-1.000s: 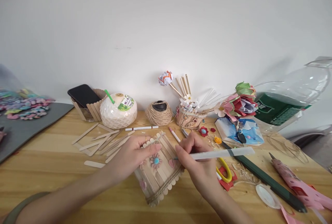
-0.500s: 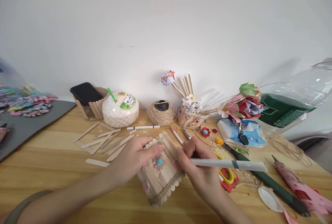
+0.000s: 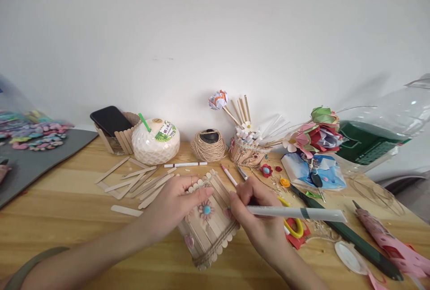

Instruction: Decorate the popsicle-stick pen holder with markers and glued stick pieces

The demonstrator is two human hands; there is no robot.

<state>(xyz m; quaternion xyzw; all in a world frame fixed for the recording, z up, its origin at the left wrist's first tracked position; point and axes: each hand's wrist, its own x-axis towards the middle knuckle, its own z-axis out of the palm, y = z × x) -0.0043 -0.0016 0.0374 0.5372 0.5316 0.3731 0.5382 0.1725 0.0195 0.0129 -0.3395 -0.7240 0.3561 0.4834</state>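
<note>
Tilted above the table is a craft-stick box (image 3: 204, 232), its face built from pale popsicle sticks. Twine runs along its lower edge, and a flower with a blue centre (image 3: 206, 210) and small pink shapes decorate it. My left hand (image 3: 183, 200) grips the box's upper left edge, thumb lying over the face. In my right hand (image 3: 257, 205) is a white marker (image 3: 298, 212) with a dark band, held like a pen, its body pointing right. The writing tip is hidden behind my fingers at the box's right side.
Loose popsicle sticks (image 3: 126, 185) lie left of the box. Behind stand a coconut (image 3: 156, 144), a twine ball (image 3: 208, 147) and a decorated pot (image 3: 248, 155). To the right are yellow-handled scissors (image 3: 295, 227), a dark green tool (image 3: 356, 240), a pink glue gun (image 3: 386, 240) and a large bottle (image 3: 376, 138).
Almost nothing differs. Both hands, the box and the marker keep practically the same position, with only a very slight shift of the view.
</note>
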